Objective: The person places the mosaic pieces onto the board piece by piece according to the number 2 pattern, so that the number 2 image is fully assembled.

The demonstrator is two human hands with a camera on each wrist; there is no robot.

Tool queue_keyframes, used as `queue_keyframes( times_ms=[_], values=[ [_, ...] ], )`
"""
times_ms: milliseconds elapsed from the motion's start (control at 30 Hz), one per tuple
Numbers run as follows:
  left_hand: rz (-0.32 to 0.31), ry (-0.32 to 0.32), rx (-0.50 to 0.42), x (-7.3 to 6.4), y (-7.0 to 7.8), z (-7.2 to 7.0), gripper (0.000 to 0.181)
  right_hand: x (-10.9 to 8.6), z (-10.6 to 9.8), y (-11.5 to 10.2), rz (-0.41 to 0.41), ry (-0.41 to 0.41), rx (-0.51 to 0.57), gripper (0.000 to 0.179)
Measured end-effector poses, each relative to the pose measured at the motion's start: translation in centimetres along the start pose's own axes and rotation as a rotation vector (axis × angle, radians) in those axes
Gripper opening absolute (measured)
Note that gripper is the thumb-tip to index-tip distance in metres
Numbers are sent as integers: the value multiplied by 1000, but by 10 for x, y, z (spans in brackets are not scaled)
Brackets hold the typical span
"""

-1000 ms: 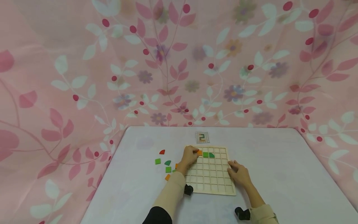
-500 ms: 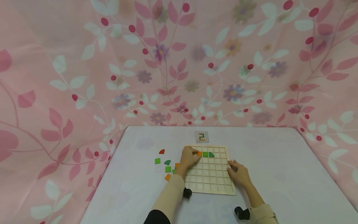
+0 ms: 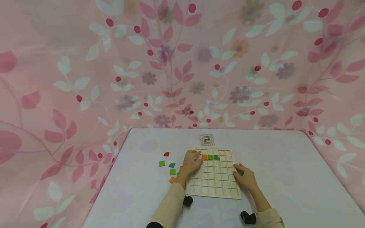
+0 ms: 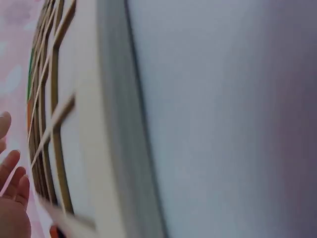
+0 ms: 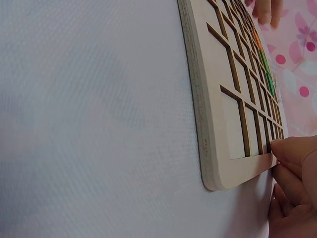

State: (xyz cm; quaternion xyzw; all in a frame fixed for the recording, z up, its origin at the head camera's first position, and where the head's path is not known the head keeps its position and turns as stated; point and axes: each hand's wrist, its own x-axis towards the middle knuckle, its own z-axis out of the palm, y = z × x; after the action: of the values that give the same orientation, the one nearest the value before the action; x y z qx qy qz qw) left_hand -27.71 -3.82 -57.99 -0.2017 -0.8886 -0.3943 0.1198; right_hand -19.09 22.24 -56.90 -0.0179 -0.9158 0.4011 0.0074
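A wooden grid board (image 3: 212,177) lies on the white table. Near its far edge an orange square tile (image 3: 204,157), a green square tile (image 3: 210,157) and a dark green quarter-circle tile (image 3: 217,157) sit side by side in one row of cells. Over the board's left side is my left hand (image 3: 191,164), its loosely bent fingers just left of the orange square and holding nothing; the left wrist view shows spread fingertips (image 4: 11,166). My right hand (image 3: 246,177) pinches the board's right edge, thumb on top and fingers against the side, as the right wrist view shows.
Left of the board lie loose tiles: a red quarter-circle (image 3: 166,154), green squares (image 3: 162,163), a green quarter-circle (image 3: 172,165) and orange pieces (image 3: 172,180), some partly hidden by the left arm. Behind the board rests a small pattern card (image 3: 207,139) showing a 2-like figure.
My left fingers have let go of the orange square tile and drawn slightly back to the left; the tile stays in its cell. My right hand keeps its hold on the board's edge.
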Motion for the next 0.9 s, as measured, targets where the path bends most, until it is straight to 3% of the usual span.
queue_keyframes(
  times_ms=[133, 233, 400, 500, 667, 733, 900],
  values=[
    [-6, 198, -137, -12, -17, -29, 26, -1, 0, 1, 3, 3, 1, 42],
    [-46, 307, -211, -28, -33, -58, 25, -1, 0, 2, -11, 12, 3, 41],
    [-160, 405, -166, -59, -61, -96, 28, -2, 0, 6, -41, 28, 6, 41],
    [-248, 409, -116, -74, -75, -107, 29, -2, 0, 7, -45, 30, 7, 42],
    [-361, 331, -106, -82, -86, -113, 34, -2, -1, 5, -42, 20, 6, 42],
    [-372, 300, -105, -81, -86, -114, 34, -2, 0, 3, -38, 14, 5, 42],
    [-325, 274, -31, -76, -87, -111, 33, -2, 2, 1, -26, 8, 5, 42]
  ],
)
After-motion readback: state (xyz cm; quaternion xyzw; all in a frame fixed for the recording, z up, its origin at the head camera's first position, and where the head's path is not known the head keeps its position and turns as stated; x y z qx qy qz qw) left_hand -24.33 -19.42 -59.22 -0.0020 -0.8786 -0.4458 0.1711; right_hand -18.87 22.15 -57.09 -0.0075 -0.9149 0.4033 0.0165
